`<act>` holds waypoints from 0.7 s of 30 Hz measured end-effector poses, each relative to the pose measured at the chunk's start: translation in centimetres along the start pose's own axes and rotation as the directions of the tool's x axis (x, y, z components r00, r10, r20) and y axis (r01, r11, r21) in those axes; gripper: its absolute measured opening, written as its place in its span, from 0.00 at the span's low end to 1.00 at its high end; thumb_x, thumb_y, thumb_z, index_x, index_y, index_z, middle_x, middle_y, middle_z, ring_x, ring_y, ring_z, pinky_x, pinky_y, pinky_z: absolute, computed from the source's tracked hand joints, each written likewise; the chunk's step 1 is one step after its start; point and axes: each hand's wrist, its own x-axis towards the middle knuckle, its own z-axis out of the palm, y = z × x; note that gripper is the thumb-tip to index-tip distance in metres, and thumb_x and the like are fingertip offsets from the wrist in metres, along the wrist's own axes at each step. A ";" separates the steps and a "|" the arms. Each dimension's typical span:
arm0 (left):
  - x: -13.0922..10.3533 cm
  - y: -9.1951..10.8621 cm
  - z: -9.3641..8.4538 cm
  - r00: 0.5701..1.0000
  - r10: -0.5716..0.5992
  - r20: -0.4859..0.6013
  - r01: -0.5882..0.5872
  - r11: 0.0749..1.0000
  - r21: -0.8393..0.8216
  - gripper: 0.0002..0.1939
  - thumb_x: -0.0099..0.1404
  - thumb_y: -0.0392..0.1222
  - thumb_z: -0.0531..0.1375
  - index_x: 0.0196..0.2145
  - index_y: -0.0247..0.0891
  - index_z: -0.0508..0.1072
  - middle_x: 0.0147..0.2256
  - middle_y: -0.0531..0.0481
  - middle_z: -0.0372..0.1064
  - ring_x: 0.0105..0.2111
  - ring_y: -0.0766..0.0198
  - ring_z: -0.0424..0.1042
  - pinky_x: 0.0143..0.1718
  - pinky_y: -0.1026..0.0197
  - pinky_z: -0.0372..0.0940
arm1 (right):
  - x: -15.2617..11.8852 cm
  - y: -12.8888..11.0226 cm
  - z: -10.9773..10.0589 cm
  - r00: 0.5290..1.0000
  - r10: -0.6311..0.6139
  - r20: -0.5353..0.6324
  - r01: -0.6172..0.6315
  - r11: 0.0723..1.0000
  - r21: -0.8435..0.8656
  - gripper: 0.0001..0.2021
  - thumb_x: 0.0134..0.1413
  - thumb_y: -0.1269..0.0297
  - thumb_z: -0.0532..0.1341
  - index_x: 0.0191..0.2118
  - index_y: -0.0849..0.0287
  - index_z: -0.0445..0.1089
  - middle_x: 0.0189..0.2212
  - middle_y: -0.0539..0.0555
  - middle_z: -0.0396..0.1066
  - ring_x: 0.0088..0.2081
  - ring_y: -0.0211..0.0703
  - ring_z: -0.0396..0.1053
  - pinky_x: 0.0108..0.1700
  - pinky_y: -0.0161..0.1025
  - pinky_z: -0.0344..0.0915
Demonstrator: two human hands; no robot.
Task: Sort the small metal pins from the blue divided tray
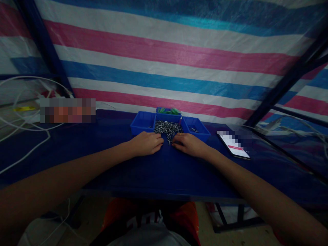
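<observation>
A heap of small, thin, shiny metal pieces, like screws or rivets, lies on the blue table between three blue bins. My left hand rests at the heap's front left, with its fingers curled together. On the other side my right hand is bent inward, its fingers closed near a few pieces at the heap's front edge. Anything inside either hand is hidden. The left bin shows no contents. Green items fill the back bin, and a few metal pieces lie in the right bin.
A lit phone lies right of the bins on the blue table. White cables loop over the left side. A striped plastic sheet hangs behind, between dark blue frame posts.
</observation>
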 end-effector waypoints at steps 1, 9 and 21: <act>0.0 0.0 0.0 1.000 0.004 0.001 -0.004 1.000 -0.001 0.12 0.67 0.41 0.47 0.39 0.39 0.69 0.36 0.50 0.68 0.36 0.64 0.69 0.31 0.64 0.62 | 0.1 0.0 0.3 1.000 0.021 -0.021 -0.021 1.000 0.006 0.06 0.56 0.69 0.54 0.37 0.61 0.68 0.34 0.55 0.69 0.34 0.40 0.67 0.38 0.36 0.61; 0.0 0.0 -0.1 1.000 0.000 0.017 0.000 1.000 -0.013 0.12 0.66 0.41 0.48 0.39 0.39 0.69 0.36 0.49 0.68 0.37 0.64 0.69 0.32 0.65 0.62 | 0.5 0.1 0.8 0.973 0.169 -0.157 -0.143 0.977 0.161 0.07 0.50 0.74 0.57 0.37 0.60 0.65 0.28 0.51 0.69 0.29 0.37 0.66 0.32 0.33 0.59; 0.0 0.0 -0.1 1.000 -0.004 0.007 0.004 1.000 -0.007 0.12 0.66 0.41 0.48 0.39 0.39 0.69 0.36 0.49 0.68 0.36 0.64 0.69 0.31 0.65 0.61 | 0.0 -0.6 -0.7 0.990 0.038 -0.135 -0.019 0.990 0.141 0.04 0.53 0.73 0.55 0.35 0.60 0.66 0.30 0.52 0.69 0.32 0.37 0.66 0.35 0.35 0.61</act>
